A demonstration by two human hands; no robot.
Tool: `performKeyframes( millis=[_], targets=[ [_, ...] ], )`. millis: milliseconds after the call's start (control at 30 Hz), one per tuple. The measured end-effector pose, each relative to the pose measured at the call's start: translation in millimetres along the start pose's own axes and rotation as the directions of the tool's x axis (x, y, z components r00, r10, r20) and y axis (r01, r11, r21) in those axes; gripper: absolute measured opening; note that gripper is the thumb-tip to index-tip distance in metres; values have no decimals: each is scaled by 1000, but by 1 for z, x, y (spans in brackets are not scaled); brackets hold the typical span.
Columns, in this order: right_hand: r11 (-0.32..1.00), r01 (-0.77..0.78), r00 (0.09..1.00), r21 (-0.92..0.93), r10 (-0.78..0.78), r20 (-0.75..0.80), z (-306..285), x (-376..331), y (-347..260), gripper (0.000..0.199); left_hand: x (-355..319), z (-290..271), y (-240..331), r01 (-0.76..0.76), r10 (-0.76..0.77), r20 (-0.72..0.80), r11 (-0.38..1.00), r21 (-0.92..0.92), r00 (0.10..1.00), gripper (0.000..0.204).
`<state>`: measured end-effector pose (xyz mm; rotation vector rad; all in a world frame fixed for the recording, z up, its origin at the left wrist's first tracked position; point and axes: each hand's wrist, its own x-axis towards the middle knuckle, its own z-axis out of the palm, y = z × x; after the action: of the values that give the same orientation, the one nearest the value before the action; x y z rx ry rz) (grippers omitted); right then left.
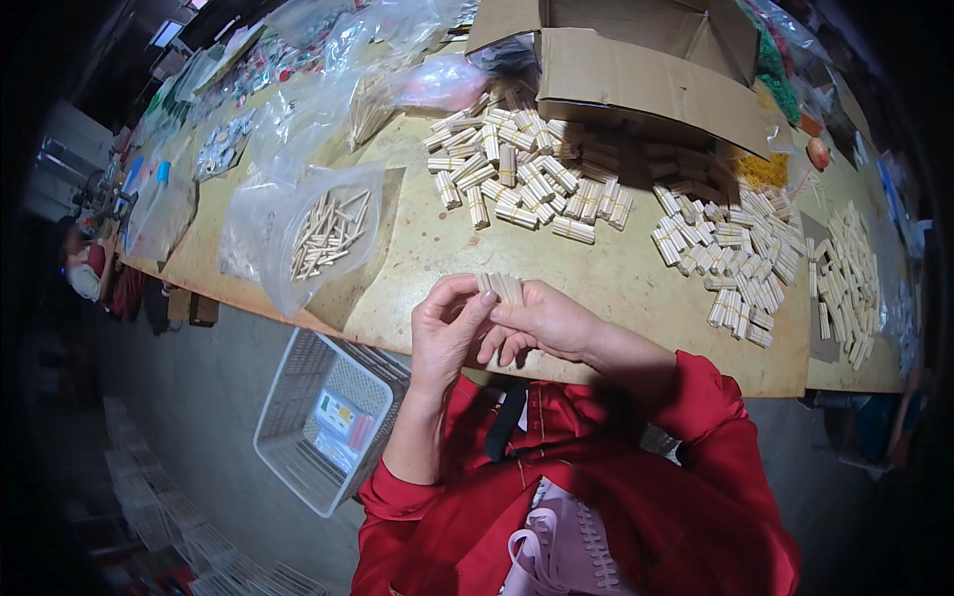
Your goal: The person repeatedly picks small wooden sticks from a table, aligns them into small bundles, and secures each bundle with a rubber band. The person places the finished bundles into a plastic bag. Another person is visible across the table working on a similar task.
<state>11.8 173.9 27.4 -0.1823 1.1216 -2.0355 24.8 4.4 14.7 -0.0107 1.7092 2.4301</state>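
Observation:
Between my two hands, at the table's near edge, I hold a small row of short pale wooden sticks (500, 288). My left hand (449, 323) pinches the row from its left side, thumb in front. From the right, my right hand (542, 320) closes on the same sticks, with some fingers curled underneath. Beyond my hands lies a pile of banded stick bundles (522, 164). A second pile of bundles (735, 248) spreads to the right. Loose wooden sticks (331, 233) lie on a clear plastic bag to the left.
An open cardboard box (651, 79) stands at the back behind the bundles. More loose sticks (847, 283) lie at the far right, near yellow rubber bands (763, 169). A grey plastic basket (288, 432) is on the floor below the table edge. Another person (94, 268) is at the far left.

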Motion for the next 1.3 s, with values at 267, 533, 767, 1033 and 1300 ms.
performKeyframes(
  millis=[267,533,767,1033,1300],
  targets=[
    [1000,-4,999,-8,3,-50,-6,7,8,30,0,1,2,25,-21,-118,999,31,993,10],
    [994,-54,991,-92,42,-131,-11,12,15,31,3,-1,-6,13,-13,-207,1000,-4,978,5],
    [998,-64,996,21,65,-63,-6,7,-1,28,8,-25,-11,-2,21,47,923,-384,999,16],
    [989,-76,997,-129,76,-5,-10,10,11,27,4,-1,0,80,-82,-62,996,-33,995,6],
    [997,-51,997,-51,48,-58,-12,11,17,28,5,-4,-3,102,-112,-101,990,-98,989,5]
  ],
)
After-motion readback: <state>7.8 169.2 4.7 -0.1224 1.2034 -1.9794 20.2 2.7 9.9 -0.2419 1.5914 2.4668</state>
